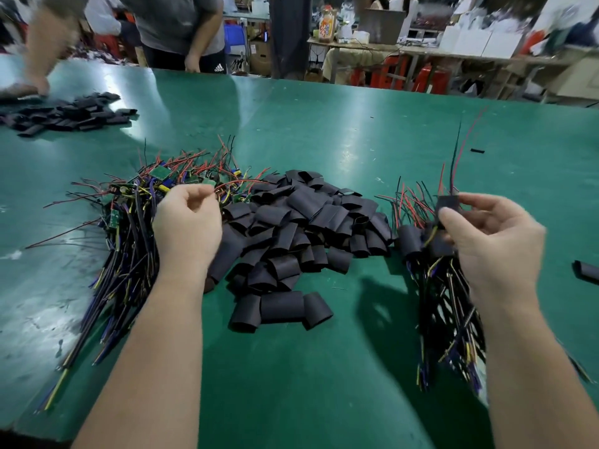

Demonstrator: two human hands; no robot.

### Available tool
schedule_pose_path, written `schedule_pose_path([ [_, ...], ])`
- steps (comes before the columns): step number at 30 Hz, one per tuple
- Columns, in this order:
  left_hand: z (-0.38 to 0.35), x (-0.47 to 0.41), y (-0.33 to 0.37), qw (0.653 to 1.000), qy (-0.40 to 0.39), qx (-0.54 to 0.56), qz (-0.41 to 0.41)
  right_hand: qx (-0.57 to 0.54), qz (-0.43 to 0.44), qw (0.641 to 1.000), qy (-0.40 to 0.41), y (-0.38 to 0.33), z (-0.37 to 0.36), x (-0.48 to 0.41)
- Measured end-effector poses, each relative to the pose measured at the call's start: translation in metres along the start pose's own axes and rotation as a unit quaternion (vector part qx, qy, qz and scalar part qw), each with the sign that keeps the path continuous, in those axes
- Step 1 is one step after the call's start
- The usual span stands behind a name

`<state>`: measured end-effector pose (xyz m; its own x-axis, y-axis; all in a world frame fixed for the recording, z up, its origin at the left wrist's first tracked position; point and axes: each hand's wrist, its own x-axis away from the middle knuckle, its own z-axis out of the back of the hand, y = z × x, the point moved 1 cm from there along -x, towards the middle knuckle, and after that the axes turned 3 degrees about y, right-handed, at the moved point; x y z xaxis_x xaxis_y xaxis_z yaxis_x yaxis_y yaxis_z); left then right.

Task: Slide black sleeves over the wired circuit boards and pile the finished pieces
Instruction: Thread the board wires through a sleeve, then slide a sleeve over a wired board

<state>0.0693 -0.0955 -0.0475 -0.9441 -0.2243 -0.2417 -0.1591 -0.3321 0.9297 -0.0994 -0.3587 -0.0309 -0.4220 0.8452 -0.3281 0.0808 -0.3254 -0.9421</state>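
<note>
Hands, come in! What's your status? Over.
Left hand pinching thin red wire in green circuit-board tangle. Right hand holding black-sleeved wired board over finished pile. Nothing blocking.

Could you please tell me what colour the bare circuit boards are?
The circuit boards are green, clearest in the head view.

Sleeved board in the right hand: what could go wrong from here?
1. The black sleeved circuit board sits only in the right hand's fingertip grip; its sleeve could slip off when dropped on the finished pile of sleeved boards.
2. The left hand pinches a thin red wire in the tangled heap of bare green boards; pulling may drag neighbours into the loose black sleeves.
</note>
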Motion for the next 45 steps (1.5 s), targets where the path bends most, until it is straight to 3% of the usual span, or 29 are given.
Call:
schedule_pose_path([
  [3,-0.003,0.000,-0.010,0.959,-0.031,-0.275,-0.065,0.264,0.061,0.962,0.022,0.012,0.011,-0.008],
  [6,-0.012,0.006,-0.015,0.900,-0.079,-0.416,-0.106,0.340,0.105,0.935,0.008,0.014,0.008,-0.004],
  [10,-0.021,0.011,-0.022,0.913,-0.112,-0.385,-0.079,0.277,0.225,0.934,0.011,0.002,-0.004,0.010],
  [13,-0.024,0.012,-0.024,0.899,-0.102,-0.414,-0.099,0.241,0.206,0.933,-0.170,0.001,-0.017,0.024],
  [16,-0.020,0.006,-0.023,0.899,-0.059,-0.422,-0.105,0.334,0.146,0.883,-0.294,0.013,-0.022,0.029],
  [24,-0.021,0.000,-0.025,0.884,-0.048,-0.455,-0.095,0.375,0.108,0.890,-0.235,0.017,-0.016,0.023],
  [27,-0.016,0.000,-0.021,0.904,-0.033,-0.415,-0.100,0.377,0.104,0.889,-0.236,0.016,-0.018,0.024],
  [34,0.002,0.009,0.003,0.927,0.150,-0.262,-0.222,0.370,0.140,0.891,-0.222,0.013,-0.020,0.027],
  [38,-0.002,0.024,0.018,0.914,0.112,-0.117,-0.371,0.285,0.183,0.921,-0.194,0.007,-0.027,0.032],
  [41,-0.012,0.039,0.025,0.903,-0.006,-0.020,-0.430,0.086,0.074,0.955,-0.276,0.000,-0.039,0.044],
  [43,-0.018,0.047,0.028,0.890,-0.089,0.022,-0.447,-0.107,-0.026,0.943,-0.314,-0.005,-0.049,0.053],
  [45,-0.022,0.053,0.030,0.879,-0.139,0.032,-0.454,-0.291,-0.112,0.897,-0.313,-0.008,-0.052,0.056],
])
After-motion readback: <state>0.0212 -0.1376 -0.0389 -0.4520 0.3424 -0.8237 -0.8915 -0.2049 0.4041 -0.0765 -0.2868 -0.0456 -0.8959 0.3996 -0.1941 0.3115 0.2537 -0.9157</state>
